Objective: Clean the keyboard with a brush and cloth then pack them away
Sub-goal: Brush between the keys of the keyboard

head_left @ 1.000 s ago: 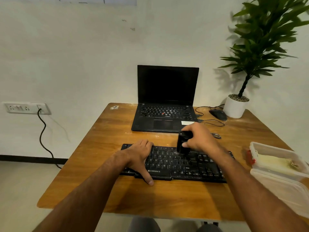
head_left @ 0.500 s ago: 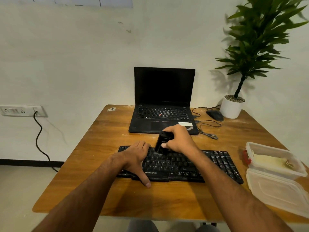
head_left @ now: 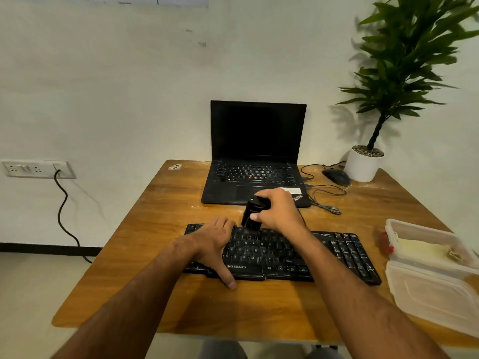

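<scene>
The right hand (head_left: 277,211) has its fingers curled round a black brush (head_left: 252,212), thumb pressed on the side facing the camera, so the fingers are clamped on the brush body. The brush stands nearly upright, leaning a little to the right at its top, and its lower end meets the top rows of the black keyboard (head_left: 282,255), left of the keyboard's middle. The left hand (head_left: 213,244) lies flat on the left end of the keyboard, fingers straight and close together pointing toward the far edge of the desk (head_left: 160,211), while its thumb (head_left: 228,279) stretches away from them over the keyboard's near rim and touches the wood. The keyboard sits across the middle of the desk, roughly parallel to the near edge, with a wide strip of bare wood between it and that edge and another bare stretch running to the left edge. Behind it, toward the far edge, an open laptop (head_left: 255,161) stands with a dark screen, the right hand's knuckles just in front of its near rim. A mouse (head_left: 335,176) and its looped cable (head_left: 324,200) lie near the far right corner beside a white plant pot (head_left: 363,165). Along the right edge a clear plastic box (head_left: 425,244) holds a pale cloth (head_left: 420,248), and its lid (head_left: 438,296) lies in front of it toward the near right corner, close to the keyboard's right end.
</scene>
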{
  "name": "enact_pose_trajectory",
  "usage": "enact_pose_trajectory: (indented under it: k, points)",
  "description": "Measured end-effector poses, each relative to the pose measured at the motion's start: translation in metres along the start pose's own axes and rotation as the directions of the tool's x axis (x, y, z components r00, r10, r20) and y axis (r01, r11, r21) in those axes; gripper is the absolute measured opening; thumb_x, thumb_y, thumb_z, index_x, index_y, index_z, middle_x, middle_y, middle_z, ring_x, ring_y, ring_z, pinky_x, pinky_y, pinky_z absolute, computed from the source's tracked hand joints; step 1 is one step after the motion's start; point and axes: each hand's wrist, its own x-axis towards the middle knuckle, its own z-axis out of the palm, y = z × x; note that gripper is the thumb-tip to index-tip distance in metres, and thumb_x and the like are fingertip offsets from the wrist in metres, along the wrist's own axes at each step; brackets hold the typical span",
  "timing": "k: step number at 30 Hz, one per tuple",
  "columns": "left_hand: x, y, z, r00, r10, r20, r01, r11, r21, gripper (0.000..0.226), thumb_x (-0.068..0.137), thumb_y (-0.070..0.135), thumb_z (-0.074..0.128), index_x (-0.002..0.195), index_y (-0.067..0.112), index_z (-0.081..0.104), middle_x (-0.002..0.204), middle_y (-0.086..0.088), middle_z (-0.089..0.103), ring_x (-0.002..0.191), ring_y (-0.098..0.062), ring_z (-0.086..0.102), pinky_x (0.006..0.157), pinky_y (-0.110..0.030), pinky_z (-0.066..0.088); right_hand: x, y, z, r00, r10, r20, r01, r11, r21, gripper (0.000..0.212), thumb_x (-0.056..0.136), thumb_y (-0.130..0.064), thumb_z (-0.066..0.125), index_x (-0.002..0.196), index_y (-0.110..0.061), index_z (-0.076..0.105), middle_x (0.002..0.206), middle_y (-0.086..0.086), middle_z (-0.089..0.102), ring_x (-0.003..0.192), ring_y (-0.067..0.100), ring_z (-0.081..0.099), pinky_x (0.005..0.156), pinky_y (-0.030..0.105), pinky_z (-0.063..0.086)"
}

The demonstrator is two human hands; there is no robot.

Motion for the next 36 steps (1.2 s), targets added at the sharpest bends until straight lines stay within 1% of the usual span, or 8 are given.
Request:
enact_pose_trajectory:
  k: [2,6,9,18,23,27,32,36]
  points:
    - [0.000,0.000,0.000,1.000,0.002,0.001,-0.002,1.000,0.000,0.139,0.053,0.071,0.092,0.156,0.013,0.019,0.140,0.001,0.031,0.130,-0.017,0.032,0.122,-0.039,0.032,0.004,0.003,-0.003,1.000,0.019,0.022,-0.019,1.000,-0.018,0.041,0.075,-0.012,0.086,0.113,-0.019,0.074,0.106,-0.002,0.072,0.098,0.011,0.061,0.084,0.024,0.044]
    - [0.000,-0.001,0.001,1.000,0.006,0.004,-0.006,1.000,-0.014,0.139,0.052,0.071,0.092,0.156,0.014,0.019,0.142,0.001,0.031,0.132,-0.017,0.033,0.122,-0.039,0.032,0.009,0.027,-0.032,0.987,0.143,0.079,-0.125,0.972,-0.197,0.048,0.075,-0.012,0.086,0.119,-0.019,0.071,0.115,0.003,0.071,0.111,0.021,0.063,0.095,0.036,0.050]
    - [0.000,0.000,0.001,1.000,0.001,0.003,-0.001,1.000,-0.006,0.139,0.053,0.071,0.092,0.156,0.013,0.020,0.143,0.000,0.032,0.132,-0.018,0.033,0.123,-0.038,0.031,0.006,0.038,-0.055,0.977,0.208,0.043,-0.188,0.941,-0.283,0.048,0.076,-0.012,0.085,0.121,-0.016,0.069,0.115,0.005,0.070,0.111,0.023,0.063,0.091,0.034,0.049]
    - [-0.003,0.003,-0.002,1.000,-0.007,0.002,0.007,1.000,-0.005,0.140,0.056,0.069,0.092,0.159,0.012,0.017,0.148,-0.001,0.030,0.138,-0.020,0.031,0.124,-0.039,0.029,-0.011,-0.013,-0.001,0.996,-0.019,0.084,0.027,0.995,-0.098,0.035,0.071,-0.015,0.087,0.103,-0.024,0.077,0.095,-0.004,0.073,0.091,0.014,0.066,0.076,0.025,0.048]
    - [-0.004,0.003,-0.001,1.000,0.016,0.009,-0.015,1.000,-0.017,0.146,0.061,0.069,0.089,0.163,0.009,0.005,0.162,-0.006,0.022,0.149,-0.024,0.024,0.127,-0.037,0.019,-0.022,0.010,-0.022,0.995,0.039,0.092,-0.031,0.995,-0.096,0.031,0.076,-0.016,0.085,0.104,-0.023,0.075,0.098,-0.004,0.072,0.096,0.014,0.065,0.081,0.030,0.051]
    - [0.002,0.020,-0.003,0.996,0.084,-0.006,-0.084,0.996,-0.042,0.145,0.066,0.065,0.088,0.163,0.004,0.000,0.169,-0.011,0.012,0.156,-0.028,0.013,0.129,-0.035,0.007,-0.029,0.037,-0.055,0.994,0.106,-0.042,-0.110,0.986,-0.124,0.038,0.072,-0.016,0.088,0.108,-0.019,0.076,0.096,-0.002,0.073,0.094,0.015,0.067,0.081,0.030,0.053]
    - [0.022,0.041,0.001,0.992,0.123,-0.006,-0.124,0.989,-0.082,0.142,0.062,0.068,0.089,0.163,0.008,0.009,0.165,-0.009,0.023,0.152,-0.026,0.023,0.130,-0.041,0.018,-0.036,0.043,-0.063,0.991,0.102,-0.089,-0.106,0.993,-0.043,0.044,0.071,-0.015,0.090,0.111,-0.013,0.074,0.097,-0.001,0.073,0.093,0.013,0.066,0.080,0.027,0.053]
    - [0.024,0.040,0.000,0.992,0.125,-0.029,-0.126,0.989,-0.071,0.132,0.060,0.070,0.089,0.158,0.013,0.021,0.156,-0.003,0.034,0.143,-0.020,0.033,0.126,-0.039,0.025,-0.039,0.034,-0.038,0.999,0.001,-0.049,-0.003,0.999,-0.048,0.027,0.077,-0.021,0.085,0.101,-0.021,0.073,0.088,-0.010,0.067,0.089,0.010,0.064,0.069,0.019,0.044]
